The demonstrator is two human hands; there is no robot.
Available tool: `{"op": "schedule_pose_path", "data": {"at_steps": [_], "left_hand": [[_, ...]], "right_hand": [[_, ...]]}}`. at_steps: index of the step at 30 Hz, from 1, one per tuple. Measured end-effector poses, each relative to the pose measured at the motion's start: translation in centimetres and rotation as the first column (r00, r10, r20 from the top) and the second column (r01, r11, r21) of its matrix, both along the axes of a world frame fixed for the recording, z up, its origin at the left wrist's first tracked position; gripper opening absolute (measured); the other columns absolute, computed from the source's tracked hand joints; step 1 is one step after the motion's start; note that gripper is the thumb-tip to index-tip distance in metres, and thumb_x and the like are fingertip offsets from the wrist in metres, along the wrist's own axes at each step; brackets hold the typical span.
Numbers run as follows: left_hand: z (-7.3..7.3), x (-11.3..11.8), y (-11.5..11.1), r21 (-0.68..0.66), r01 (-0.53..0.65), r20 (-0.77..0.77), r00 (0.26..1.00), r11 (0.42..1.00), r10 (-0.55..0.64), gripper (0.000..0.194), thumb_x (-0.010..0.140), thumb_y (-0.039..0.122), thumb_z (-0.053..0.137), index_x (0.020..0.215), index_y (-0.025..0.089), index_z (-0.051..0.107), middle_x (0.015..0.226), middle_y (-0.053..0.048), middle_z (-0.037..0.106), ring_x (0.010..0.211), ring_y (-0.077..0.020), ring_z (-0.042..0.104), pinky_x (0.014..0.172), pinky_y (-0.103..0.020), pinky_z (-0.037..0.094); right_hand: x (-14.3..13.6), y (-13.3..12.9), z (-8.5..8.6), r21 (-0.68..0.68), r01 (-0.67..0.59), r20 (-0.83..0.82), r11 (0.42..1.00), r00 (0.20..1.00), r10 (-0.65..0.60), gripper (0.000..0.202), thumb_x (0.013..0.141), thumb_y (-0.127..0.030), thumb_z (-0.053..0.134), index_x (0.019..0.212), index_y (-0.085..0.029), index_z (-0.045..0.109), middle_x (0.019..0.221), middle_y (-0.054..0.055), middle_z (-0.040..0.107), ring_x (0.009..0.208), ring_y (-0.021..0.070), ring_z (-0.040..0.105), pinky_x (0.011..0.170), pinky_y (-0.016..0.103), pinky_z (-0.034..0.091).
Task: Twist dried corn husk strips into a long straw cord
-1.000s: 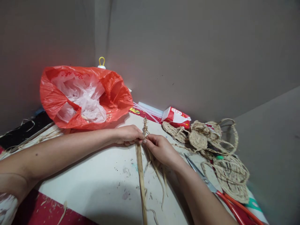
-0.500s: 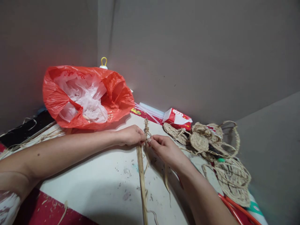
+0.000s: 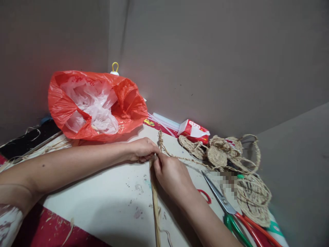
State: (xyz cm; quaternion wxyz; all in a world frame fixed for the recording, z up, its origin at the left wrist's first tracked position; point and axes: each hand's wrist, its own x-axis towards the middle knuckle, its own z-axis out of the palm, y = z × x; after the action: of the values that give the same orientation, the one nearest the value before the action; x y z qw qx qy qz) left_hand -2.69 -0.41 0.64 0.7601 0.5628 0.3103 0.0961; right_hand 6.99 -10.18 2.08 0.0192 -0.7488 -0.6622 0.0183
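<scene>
My left hand [image 3: 145,150] comes in from the left, its fingers pinched on a braided straw cord [image 3: 160,137] near the middle of the white tabletop. The cord's finished end sticks up beyond the fingertips, and a thin twisted strand runs from it to the right. From below the hands a long, flat straw strip [image 3: 155,206] hangs toward me. My right hand [image 3: 172,173] is closed, thumb and fingers meeting the left fingertips at the straw. Just where the strands cross is hidden by my fingers.
A red plastic bag [image 3: 133,120] holding a white bag stands at the back left. At right are a red tissue pack [image 3: 203,138], woven straw pieces [image 3: 253,195] and scissors with red and green handles [image 3: 223,200]. Loose straw [image 3: 58,145] lies at left.
My right hand has turned over and moved slightly left and down, against the left fingertips. The scissors beside my right forearm now show. My left hand has stayed nearly still.
</scene>
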Motion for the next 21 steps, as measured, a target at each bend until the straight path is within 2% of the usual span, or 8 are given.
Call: {"op": "schedule_pose_path", "data": {"at_steps": [4, 7, 9, 11, 13, 14, 18, 21], "left_hand": [[0.2, -0.3, 0.0, -0.007, 0.011, -0.016, 1.0, 1.0, -0.011, 0.021, 0.076, 0.02, 0.054, 0.057, 0.015, 0.053, 0.033, 0.008, 0.029, 0.029, -0.0046, 0.019, 0.033, -0.02, 0.011], [0.5, -0.6, 0.3, -0.013, 0.012, 0.006, 1.0, 1.0, -0.012, 0.019, 0.078, 0.022, 0.055, 0.061, 0.014, 0.055, 0.033, 0.009, 0.026, 0.03, -0.0042, 0.017, 0.034, -0.019, 0.01], [0.8, -0.8, 0.5, -0.04, 0.023, 0.036, 0.999, 0.999, -0.021, 0.02, 0.079, 0.022, 0.056, 0.061, 0.014, 0.054, 0.034, 0.009, 0.024, 0.031, -0.0039, 0.016, 0.034, -0.019, 0.01], [1.0, -1.0, 0.7, -0.076, 0.041, 0.068, 0.997, 0.996, -0.036, 0.021, 0.081, 0.022, 0.055, 0.061, 0.014, 0.054, 0.036, 0.01, 0.023, 0.032, -0.0038, 0.014, 0.034, -0.019, 0.01], [1.1, -1.0, 0.9, -0.103, 0.059, 0.088, 0.995, 0.993, -0.05, 0.021, 0.082, 0.022, 0.053, 0.063, 0.014, 0.054, 0.037, 0.01, 0.022, 0.033, -0.0036, 0.013, 0.035, -0.019, 0.009], [1.1, -1.1, 0.9, -0.109, 0.067, 0.097, 0.994, 0.992, -0.056, 0.02, 0.083, 0.022, 0.052, 0.065, 0.014, 0.054, 0.037, 0.01, 0.022, 0.033, -0.0034, 0.012, 0.035, -0.019, 0.009], [1.0, -0.9, 0.9, -0.092, 0.117, 0.135, 0.985, 0.989, -0.104, 0.02, 0.081, 0.025, 0.055, 0.065, 0.014, 0.053, 0.039, 0.009, 0.029, 0.035, -0.0031, 0.014, 0.036, -0.018, 0.009], [0.8, -0.9, 0.9, -0.079, 0.146, 0.144, 0.981, 0.986, -0.133, 0.019, 0.078, 0.027, 0.06, 0.066, 0.014, 0.053, 0.041, 0.009, 0.032, 0.035, -0.0031, 0.016, 0.036, -0.018, 0.01]], "right_hand": [[-1.4, -1.4, 1.3, -0.108, -0.135, 0.011, 0.985, 0.99, 0.137, 0.025, 0.089, -0.017, 0.04, 0.087, -0.013, 0.064, 0.069, 0.013, 0.07, 0.058, 0.0213, 0.062, 0.052, 0.03, 0.026], [-1.3, -2.4, 2.9, -0.178, -0.379, -0.272, 0.908, 0.906, 0.324, 0.025, 0.088, -0.025, 0.046, 0.068, -0.018, 0.059, 0.062, 0.005, 0.064, 0.053, 0.0154, 0.054, 0.051, 0.027, 0.028], [-0.1, -2.4, 3.6, -0.117, -0.445, -0.518, 0.888, 0.79, 0.328, 0.033, 0.088, -0.034, 0.048, 0.059, -0.019, 0.052, 0.055, 0.0, 0.057, 0.05, 0.0127, 0.049, 0.048, 0.024, 0.03], [1.7, -1.5, 3.5, 0.069, -0.208, -0.663, 0.976, 0.721, 0.201, 0.039, 0.09, -0.039, 0.043, 0.056, -0.019, 0.047, 0.05, -0.001, 0.051, 0.047, 0.0119, 0.046, 0.048, 0.023, 0.033], [3.4, -0.2, 2.6, 0.281, 0.172, -0.715, 0.944, 0.693, 0.087, 0.035, 0.087, -0.043, 0.047, 0.062, -0.02, 0.051, 0.053, -0.001, 0.053, 0.05, 0.0131, 0.048, 0.05, 0.025, 0.037], [4.0, 0.5, 1.9, 0.285, 0.249, -0.755, 0.926, 0.653, 0.057, 0.031, 0.085, -0.045, 0.05, 0.068, -0.019, 0.054, 0.059, 0.001, 0.057, 0.055, 0.0145, 0.052, 0.053, 0.025, 0.04], [4.2, 1.9, -0.5, -0.023, 0.125, -0.955, 0.992, 0.292, -0.059, 0.033, 0.079, -0.051, 0.055, 0.073, -0.019, 0.055, 0.062, 0.0, 0.056, 0.051, 0.012, 0.048, 0.048, 0.024, 0.039], [3.7, 2.0, -0.9, -0.194, 0.036, -0.967, 0.98, 0.159, -0.198, 0.037, 0.076, -0.054, 0.056, 0.067, -0.019, 0.05, 0.049, -0.007, 0.039, 0.038, 0.0058, 0.026, 0.036, 0.02, 0.02]]}}
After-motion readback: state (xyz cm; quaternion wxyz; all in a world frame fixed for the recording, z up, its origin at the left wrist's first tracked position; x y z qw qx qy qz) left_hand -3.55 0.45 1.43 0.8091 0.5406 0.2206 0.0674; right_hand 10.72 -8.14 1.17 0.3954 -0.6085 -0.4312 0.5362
